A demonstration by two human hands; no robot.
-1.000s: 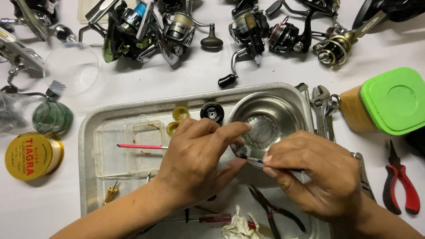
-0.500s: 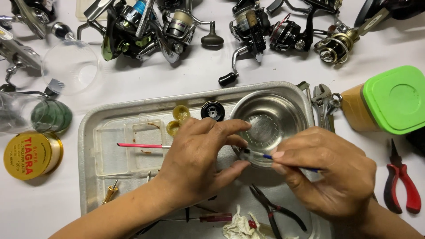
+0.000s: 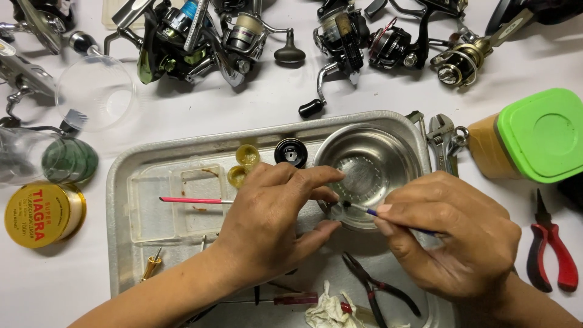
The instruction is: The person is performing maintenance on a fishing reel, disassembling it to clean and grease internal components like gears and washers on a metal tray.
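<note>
The left hand (image 3: 270, 222) is pinching a small metal part (image 3: 336, 209) between thumb and fingertips, just at the near rim of the steel strainer bowl (image 3: 371, 173); the right hand (image 3: 452, 240) is gripping a thin blue-handled brush (image 3: 376, 212) like a pen, its dark tip touching that part. Both hands are working over a metal tray (image 3: 130, 182); in it are lying a clear plastic insert (image 3: 176, 206), a pink stick (image 3: 191, 200) running under the left hand, two yellow caps (image 3: 243, 164), a black knob (image 3: 290, 152), dark pliers (image 3: 376, 288), a crumpled cloth (image 3: 328, 313) and a red-handled screwdriver (image 3: 285, 299).

Around the tray are sitting a row of fishing reels (image 3: 200, 36) along the top, a clear cup (image 3: 94, 91), a yellow line spool (image 3: 44, 214), a green-lidded container (image 3: 534, 136), a wrench (image 3: 442, 136) and red pliers (image 3: 549, 252).

The part is mostly being covered by the fingers, so its shape is hard to make out; the brush handle is disappearing under the right hand; the reels at the top edge are being cut off.
</note>
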